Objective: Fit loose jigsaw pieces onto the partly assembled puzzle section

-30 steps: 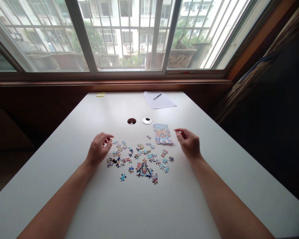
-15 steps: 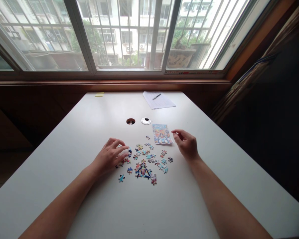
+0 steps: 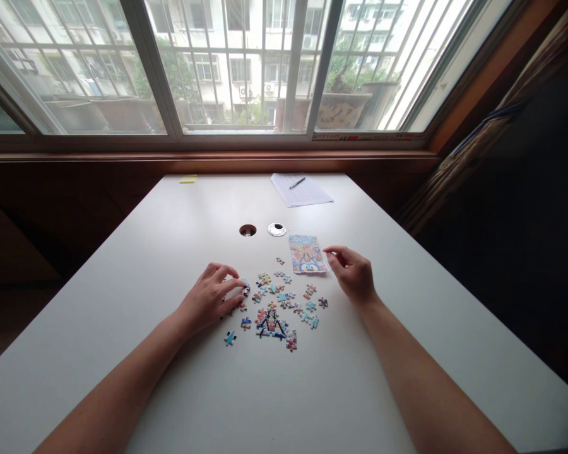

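Observation:
Several small colourful puzzle pieces lie scattered on the white table, with a joined cluster at the front. My left hand rests on the left part of the scatter, its fingers curled and its thumb and forefinger pinching a puzzle piece. My right hand hovers at the right of the pieces, fingers curled into a pinch beside the printed picture card; what it holds, if anything, is too small to see.
Behind the pieces are a round cable hole and its loose metal cap. A sheet of paper with a pen lies at the far edge, a yellow note to its left. Beyond is a barred window.
My left hand has moved right onto the left part of the scattered pieces and closed its fingers on one. My right hand has shifted slightly left toward the picture card.

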Tool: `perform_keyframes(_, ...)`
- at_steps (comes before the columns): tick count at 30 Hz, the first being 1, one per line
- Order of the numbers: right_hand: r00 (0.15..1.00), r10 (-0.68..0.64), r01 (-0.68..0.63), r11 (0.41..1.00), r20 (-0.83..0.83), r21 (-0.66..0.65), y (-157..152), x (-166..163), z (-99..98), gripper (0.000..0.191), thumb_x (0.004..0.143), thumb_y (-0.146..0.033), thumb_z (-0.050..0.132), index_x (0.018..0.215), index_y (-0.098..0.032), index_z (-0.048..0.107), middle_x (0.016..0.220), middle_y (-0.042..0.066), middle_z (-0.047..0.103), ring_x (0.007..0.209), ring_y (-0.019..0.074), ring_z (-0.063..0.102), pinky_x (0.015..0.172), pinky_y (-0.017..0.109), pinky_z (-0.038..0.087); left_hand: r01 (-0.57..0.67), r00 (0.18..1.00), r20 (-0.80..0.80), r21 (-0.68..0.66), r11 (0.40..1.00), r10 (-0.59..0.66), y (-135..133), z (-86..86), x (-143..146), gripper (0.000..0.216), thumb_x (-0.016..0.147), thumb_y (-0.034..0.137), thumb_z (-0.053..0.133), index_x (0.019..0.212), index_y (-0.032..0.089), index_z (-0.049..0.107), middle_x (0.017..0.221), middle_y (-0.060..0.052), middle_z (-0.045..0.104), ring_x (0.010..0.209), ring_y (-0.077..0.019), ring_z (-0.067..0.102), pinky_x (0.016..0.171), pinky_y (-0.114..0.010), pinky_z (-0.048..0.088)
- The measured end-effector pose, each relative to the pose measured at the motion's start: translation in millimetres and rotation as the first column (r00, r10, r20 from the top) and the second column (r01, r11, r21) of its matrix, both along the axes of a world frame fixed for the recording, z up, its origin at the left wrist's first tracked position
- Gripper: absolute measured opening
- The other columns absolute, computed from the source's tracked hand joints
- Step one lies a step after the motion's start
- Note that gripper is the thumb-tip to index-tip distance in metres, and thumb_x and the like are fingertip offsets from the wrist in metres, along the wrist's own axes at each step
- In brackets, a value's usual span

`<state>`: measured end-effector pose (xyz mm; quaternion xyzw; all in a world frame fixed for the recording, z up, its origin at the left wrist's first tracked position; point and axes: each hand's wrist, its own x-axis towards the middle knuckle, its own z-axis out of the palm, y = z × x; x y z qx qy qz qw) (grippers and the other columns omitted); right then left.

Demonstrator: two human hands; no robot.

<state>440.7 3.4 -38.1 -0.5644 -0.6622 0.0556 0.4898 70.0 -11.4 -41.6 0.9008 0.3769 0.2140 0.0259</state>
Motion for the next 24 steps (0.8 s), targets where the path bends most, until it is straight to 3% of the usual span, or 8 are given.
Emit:
perform_keyframes(10,1.000,-0.001,0.001,1.000,0.014,0.001,-0.2,-0.7,1.9,0.020,0.089,-0.026,0.059,0.092,-0.019,0.077,0.058,-0.004,0.051,0.054,0.0129,0.046,0.058,0.026,0.040,0.011,1.000,-0.012,-0.006,1.000,-0.012,-2.2,3.6,1.3,0.022,0.095,0.042,0.063,0.112,0.030,0.070,0.121,-0.006,0.060,0.113,-0.0285,0.046,0.097,-0.047,0.049)
perform_keyframes(24,1.000,0.000,0.000,1.000,0.005,-0.001,-0.5,-0.3,1.6,0.019,0.089,-0.026,0.059,0.093,-0.018,0.076,0.058,-0.004,0.051,0.053,0.0127,0.046,0.059,0.026,0.041,0.046,0.998,0.029,0.037,0.998,-0.047,0.9,0.3,-0.8,0.017,0.095,0.026,0.063,0.108,0.031,0.072,0.114,-0.005,0.064,0.108,-0.0260,0.049,0.092,-0.044,0.050)
